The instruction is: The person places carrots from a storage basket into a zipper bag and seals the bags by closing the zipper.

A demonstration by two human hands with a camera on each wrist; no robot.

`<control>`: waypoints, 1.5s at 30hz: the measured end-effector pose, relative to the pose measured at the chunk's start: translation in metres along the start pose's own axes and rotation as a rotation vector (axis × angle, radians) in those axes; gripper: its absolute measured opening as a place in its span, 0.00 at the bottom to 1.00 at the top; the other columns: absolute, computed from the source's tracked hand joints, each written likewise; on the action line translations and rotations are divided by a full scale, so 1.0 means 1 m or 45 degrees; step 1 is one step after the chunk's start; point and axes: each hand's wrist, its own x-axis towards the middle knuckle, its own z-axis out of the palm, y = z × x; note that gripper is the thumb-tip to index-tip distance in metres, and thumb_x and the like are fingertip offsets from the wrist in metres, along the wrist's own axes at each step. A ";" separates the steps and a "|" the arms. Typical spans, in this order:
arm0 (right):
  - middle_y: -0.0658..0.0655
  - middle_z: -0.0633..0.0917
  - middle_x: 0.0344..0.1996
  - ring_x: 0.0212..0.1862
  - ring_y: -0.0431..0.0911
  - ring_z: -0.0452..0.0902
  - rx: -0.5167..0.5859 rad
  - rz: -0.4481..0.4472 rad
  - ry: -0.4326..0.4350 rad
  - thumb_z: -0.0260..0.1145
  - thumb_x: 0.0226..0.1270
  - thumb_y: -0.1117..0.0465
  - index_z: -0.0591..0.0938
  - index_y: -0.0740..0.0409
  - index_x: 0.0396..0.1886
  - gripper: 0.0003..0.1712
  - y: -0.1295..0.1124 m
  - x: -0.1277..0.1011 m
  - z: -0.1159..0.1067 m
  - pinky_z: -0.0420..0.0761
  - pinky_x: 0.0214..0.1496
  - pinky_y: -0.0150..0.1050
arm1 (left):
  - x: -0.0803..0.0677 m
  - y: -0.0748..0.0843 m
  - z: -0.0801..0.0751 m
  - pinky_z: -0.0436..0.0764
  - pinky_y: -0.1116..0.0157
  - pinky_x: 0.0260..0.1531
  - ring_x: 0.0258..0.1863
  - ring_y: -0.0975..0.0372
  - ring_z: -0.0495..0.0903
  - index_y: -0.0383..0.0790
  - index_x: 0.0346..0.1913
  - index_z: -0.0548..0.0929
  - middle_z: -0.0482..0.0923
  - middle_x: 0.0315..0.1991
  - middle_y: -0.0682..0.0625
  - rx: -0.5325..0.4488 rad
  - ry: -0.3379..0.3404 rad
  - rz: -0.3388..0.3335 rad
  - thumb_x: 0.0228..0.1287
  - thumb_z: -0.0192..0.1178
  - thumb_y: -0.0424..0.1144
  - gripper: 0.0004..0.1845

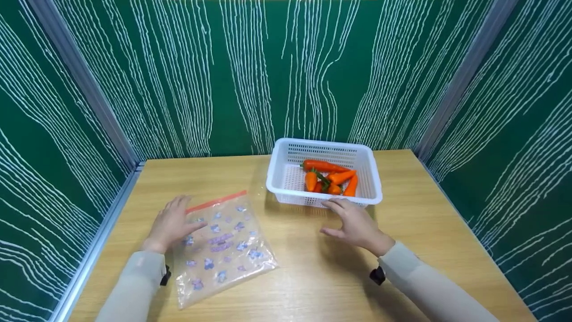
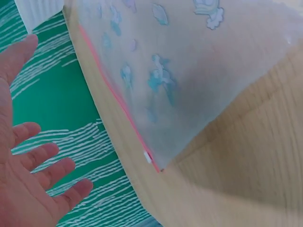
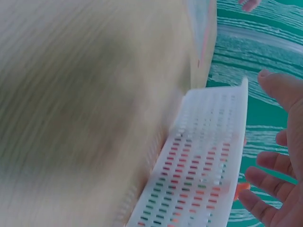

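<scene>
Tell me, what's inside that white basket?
The basket holds several orange carrots, some with green stems, piled together. Its near wall hides their lower ends, so anything beneath them can't be seen.

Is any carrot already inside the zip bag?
No: the carrots all lie in the white basket, and the bag lies flat on the table.

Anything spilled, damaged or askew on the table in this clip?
Nothing stands out. The zip bag lies flat, turned at an angle, under the left hand. The carrots are all inside the white basket, which sits upright by the right hand.
</scene>
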 end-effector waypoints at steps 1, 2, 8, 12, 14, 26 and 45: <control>0.62 0.83 0.71 0.71 0.62 0.80 0.013 -0.012 -0.011 0.86 0.59 0.45 0.81 0.60 0.73 0.47 -0.001 0.001 0.001 0.78 0.74 0.64 | 0.000 -0.002 0.000 0.52 0.28 0.80 0.85 0.34 0.52 0.40 0.86 0.58 0.52 0.87 0.33 -0.011 -0.003 -0.016 0.63 0.71 0.71 0.60; 0.62 0.82 0.72 0.71 0.62 0.80 0.016 -0.025 -0.019 0.86 0.59 0.44 0.81 0.60 0.73 0.47 -0.002 0.002 0.003 0.78 0.75 0.64 | 0.000 -0.004 -0.001 0.52 0.28 0.80 0.85 0.34 0.51 0.41 0.86 0.58 0.51 0.87 0.33 -0.023 -0.009 -0.033 0.63 0.71 0.71 0.60; 0.64 0.83 0.70 0.69 0.64 0.80 0.028 -0.100 -0.037 0.86 0.60 0.45 0.81 0.62 0.72 0.45 -0.008 0.005 0.013 0.79 0.72 0.67 | -0.002 -0.012 -0.003 0.52 0.28 0.80 0.86 0.34 0.50 0.46 0.87 0.58 0.49 0.89 0.37 -0.140 -0.015 -0.129 0.63 0.71 0.71 0.59; 0.63 0.83 0.70 0.68 0.63 0.81 0.031 -0.110 -0.071 0.84 0.62 0.45 0.81 0.61 0.72 0.43 -0.014 0.004 0.019 0.80 0.71 0.64 | -0.003 -0.016 -0.004 0.53 0.28 0.80 0.86 0.35 0.50 0.48 0.87 0.60 0.50 0.89 0.38 -0.203 -0.002 -0.137 0.65 0.72 0.67 0.55; 0.63 0.82 0.70 0.69 0.63 0.81 0.034 -0.117 -0.090 0.83 0.63 0.46 0.80 0.60 0.73 0.43 -0.016 0.002 0.024 0.80 0.71 0.63 | -0.003 -0.019 -0.003 0.53 0.28 0.80 0.86 0.35 0.50 0.47 0.86 0.61 0.50 0.88 0.37 -0.230 -0.001 -0.127 0.66 0.72 0.66 0.53; 0.65 0.82 0.69 0.69 0.62 0.80 0.055 -0.172 -0.201 0.81 0.65 0.43 0.79 0.60 0.74 0.44 -0.035 0.002 0.044 0.80 0.72 0.61 | -0.006 -0.035 0.003 0.54 0.28 0.80 0.86 0.34 0.50 0.43 0.88 0.53 0.47 0.89 0.36 -0.329 -0.027 -0.208 0.67 0.69 0.70 0.59; 0.65 0.78 0.75 0.72 0.62 0.77 0.509 0.010 -0.419 0.81 0.64 0.42 0.73 0.58 0.80 0.50 -0.063 0.021 0.072 0.76 0.76 0.64 | -0.013 -0.053 0.009 0.55 0.32 0.82 0.84 0.31 0.53 0.31 0.86 0.52 0.50 0.86 0.27 -0.384 -0.004 -0.248 0.75 0.68 0.53 0.52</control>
